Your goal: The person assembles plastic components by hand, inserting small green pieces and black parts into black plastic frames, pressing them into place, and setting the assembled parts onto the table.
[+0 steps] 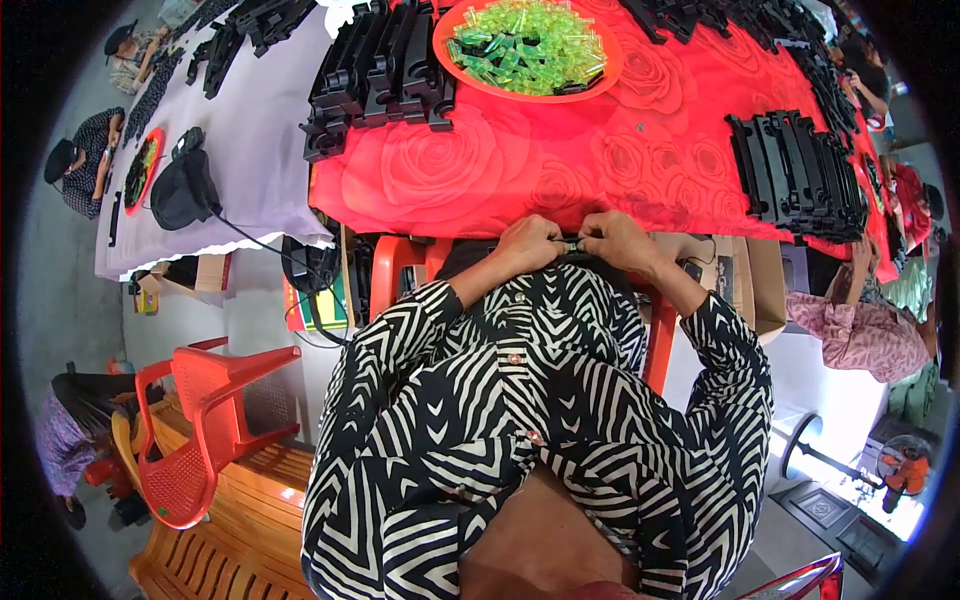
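My left hand (530,244) and my right hand (617,243) are close together over my lap, just below the near edge of the red table. Both are closed, thumbs and fingertips pinched toward each other. Between them shows a small dark piece, mostly hidden by the fingers, so its kind cannot be made out. On the table beyond stands an orange-red round tray (480,88) heaped with small translucent yellow-green pieces (525,45). Long black plastic parts (385,75) lie stacked left of the tray. Another row of black plastic parts (795,170) lies near the table's right edge.
A red rose-patterned cloth (430,165) covers the table. To the left stands a table with a pale cloth (255,130), holding a black bag (185,190). A red plastic chair (210,430) rests by a wooden bench (240,510). Cardboard boxes (765,285) are under the table. Other people sit nearby.
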Tool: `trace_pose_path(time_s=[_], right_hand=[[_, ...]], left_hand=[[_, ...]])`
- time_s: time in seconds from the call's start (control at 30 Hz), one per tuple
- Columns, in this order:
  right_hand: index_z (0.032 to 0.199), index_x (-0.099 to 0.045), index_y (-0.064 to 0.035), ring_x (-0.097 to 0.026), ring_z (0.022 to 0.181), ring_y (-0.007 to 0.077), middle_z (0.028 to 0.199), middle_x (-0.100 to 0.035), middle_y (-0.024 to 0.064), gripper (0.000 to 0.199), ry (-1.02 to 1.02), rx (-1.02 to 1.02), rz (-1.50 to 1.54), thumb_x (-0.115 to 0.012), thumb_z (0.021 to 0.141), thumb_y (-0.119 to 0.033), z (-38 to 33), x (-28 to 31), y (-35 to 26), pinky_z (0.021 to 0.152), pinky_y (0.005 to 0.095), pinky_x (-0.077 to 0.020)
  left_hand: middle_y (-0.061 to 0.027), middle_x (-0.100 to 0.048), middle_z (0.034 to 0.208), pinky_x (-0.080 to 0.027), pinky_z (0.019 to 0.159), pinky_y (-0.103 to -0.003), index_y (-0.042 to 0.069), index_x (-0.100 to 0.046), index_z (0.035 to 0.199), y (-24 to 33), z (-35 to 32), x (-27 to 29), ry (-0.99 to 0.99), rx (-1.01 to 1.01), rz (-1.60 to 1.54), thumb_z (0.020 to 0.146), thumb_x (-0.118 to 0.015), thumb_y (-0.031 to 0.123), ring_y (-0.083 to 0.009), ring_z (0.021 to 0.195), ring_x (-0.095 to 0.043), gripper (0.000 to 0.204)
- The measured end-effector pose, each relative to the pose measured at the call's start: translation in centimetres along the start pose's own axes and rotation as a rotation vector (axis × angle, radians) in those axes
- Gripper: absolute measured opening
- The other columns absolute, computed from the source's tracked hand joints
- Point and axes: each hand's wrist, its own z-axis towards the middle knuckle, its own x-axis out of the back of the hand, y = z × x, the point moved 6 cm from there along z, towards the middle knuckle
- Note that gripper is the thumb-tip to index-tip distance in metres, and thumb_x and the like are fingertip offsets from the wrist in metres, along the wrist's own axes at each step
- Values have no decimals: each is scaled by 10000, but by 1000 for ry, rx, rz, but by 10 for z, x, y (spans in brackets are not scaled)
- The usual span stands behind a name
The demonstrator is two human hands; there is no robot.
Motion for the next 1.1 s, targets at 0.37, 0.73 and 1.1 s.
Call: trace_pose_path(time_s=[0.37, 0.73, 1.1], right_hand=[[744, -585, 4, -515, 591, 111, 611, -561, 58, 103, 115, -146, -25, -626, 723, -88, -1, -14, 14, 541, 272, -406], [730, -598, -8, -513, 597, 105, 628, -574, 46, 109, 87, -187, 108, -663, 697, -89, -4, -15, 10, 547, 262, -412], [700, -602, -21, -523, 580, 132, 610, -571, 70, 128, 75, -208, 145, -676, 661, -118, 3, -18, 27, 544, 287, -417]], left_hand=[[-129, -612, 662, -451, 612, -335, 58, -662, 739, -3, -4, 0, 52, 16, 9, 662, -641, 284, -224, 646, -603, 239], [-131, -621, 673, -457, 612, -349, 66, -671, 744, -3, -3, -2, 65, 10, 79, 659, -651, 286, -240, 663, -613, 237], [-140, -621, 691, -461, 631, -364, 77, -669, 739, 3, -1, 0, 30, 61, 90, 655, -668, 287, -261, 701, -615, 226]])
